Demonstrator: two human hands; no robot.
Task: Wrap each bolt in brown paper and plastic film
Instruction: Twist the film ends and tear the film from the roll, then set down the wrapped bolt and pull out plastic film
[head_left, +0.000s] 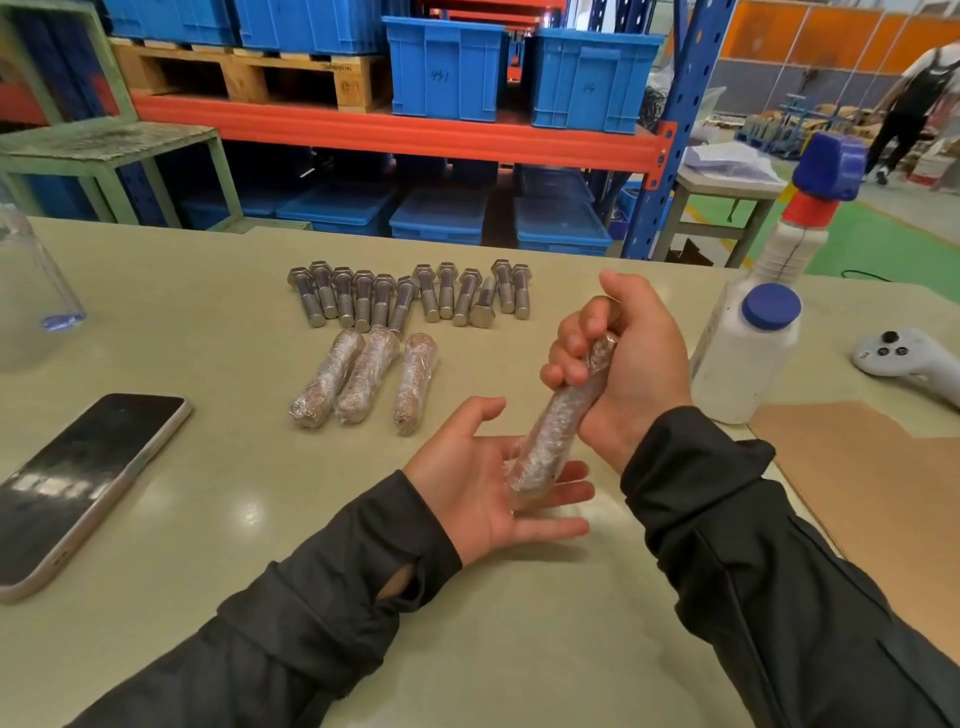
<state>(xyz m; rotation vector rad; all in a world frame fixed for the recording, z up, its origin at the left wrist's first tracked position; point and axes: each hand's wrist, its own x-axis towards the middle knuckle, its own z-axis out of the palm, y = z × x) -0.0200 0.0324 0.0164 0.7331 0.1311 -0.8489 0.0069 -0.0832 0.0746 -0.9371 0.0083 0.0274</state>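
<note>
Right hand (623, 358) grips the upper end of a bolt wrapped in brown paper and clear plastic film (553, 426), fingers curled round it, thumb up; the bolt tilts down to the left, its lower end resting on the straight fingers (563, 493) of the left hand (478, 483), held palm up and relaxed above the pale green tabletop (208, 467). Far of the hands lie three finished film-wrapped bolts (363, 379) side by side, and beyond them a row of bare grey steel hex bolts (410, 296). Black smartphone (78, 483) near left; white plastic bottle with blue cap (748, 348) and brown cardboard sheet (872, 499) to the right
</note>
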